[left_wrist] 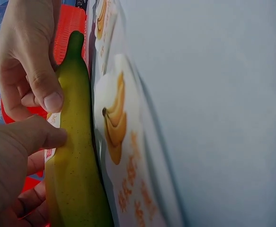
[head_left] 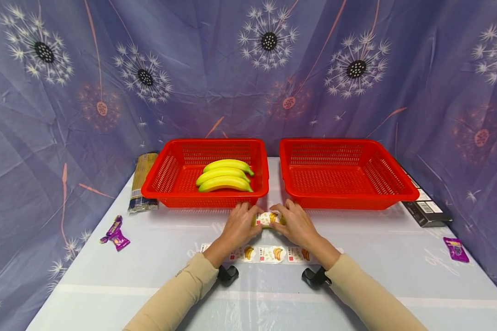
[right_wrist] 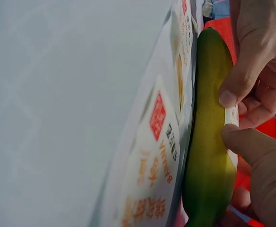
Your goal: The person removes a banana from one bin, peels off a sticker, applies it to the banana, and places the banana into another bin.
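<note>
From the head camera, the left hand [head_left: 241,224] and right hand [head_left: 296,223] meet on a banana [head_left: 269,219] lying on the table [head_left: 356,257] in front of the two red baskets [head_left: 343,172], beside a strip of banana stickers [head_left: 269,253]. In the left wrist view, thumb and fingers pinch a sticker [left_wrist: 51,135] against the peel. The right wrist view shows the same pinch, so smoothing it flat from the middle outward, banana steadied, seems wise.

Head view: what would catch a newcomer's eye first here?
Two bright red baskets stand side by side at the back of the table: the left basket holds three bananas, the right basket shows nothing inside. In front of them, the left hand and right hand together hold a banana with a sticker, above a banana sticker strip on the table.
</note>
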The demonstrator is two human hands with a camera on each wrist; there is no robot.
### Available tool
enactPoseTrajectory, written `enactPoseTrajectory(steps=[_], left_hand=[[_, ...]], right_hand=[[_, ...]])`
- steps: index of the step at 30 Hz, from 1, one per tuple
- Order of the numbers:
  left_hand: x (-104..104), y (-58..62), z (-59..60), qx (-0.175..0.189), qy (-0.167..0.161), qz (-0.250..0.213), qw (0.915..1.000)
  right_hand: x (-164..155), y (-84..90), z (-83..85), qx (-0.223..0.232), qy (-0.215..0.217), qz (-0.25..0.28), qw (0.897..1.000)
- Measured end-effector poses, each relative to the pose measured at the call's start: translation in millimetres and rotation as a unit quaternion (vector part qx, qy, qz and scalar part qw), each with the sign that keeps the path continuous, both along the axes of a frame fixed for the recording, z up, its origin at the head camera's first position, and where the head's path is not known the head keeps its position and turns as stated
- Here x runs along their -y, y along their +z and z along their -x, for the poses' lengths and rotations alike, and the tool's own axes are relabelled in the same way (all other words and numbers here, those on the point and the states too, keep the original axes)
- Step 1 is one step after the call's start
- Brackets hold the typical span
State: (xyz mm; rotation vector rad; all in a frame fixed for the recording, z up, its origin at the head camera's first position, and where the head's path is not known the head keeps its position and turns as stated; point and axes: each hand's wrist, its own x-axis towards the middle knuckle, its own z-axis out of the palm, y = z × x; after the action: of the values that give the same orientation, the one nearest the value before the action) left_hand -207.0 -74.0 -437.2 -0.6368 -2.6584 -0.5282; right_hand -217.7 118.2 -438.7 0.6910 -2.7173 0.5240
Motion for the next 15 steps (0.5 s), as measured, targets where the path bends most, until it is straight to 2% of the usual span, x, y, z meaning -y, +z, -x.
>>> enactPoseTrajectory(steps=[7, 15], left_hand=[[-2.5, 1.6, -1.3, 0.005, 0.009, 0.008, 0.9999], [-4.4, 0.1, -0.1, 0.002, 0.015, 0.029, 0.9994]], right_hand=[[-2.5, -4.7, -2.1, 0.043, -0.041, 0.022, 0.998], [-0.6, -4.1, -2.8, 0.029, -0.030, 0.021, 0.999]])
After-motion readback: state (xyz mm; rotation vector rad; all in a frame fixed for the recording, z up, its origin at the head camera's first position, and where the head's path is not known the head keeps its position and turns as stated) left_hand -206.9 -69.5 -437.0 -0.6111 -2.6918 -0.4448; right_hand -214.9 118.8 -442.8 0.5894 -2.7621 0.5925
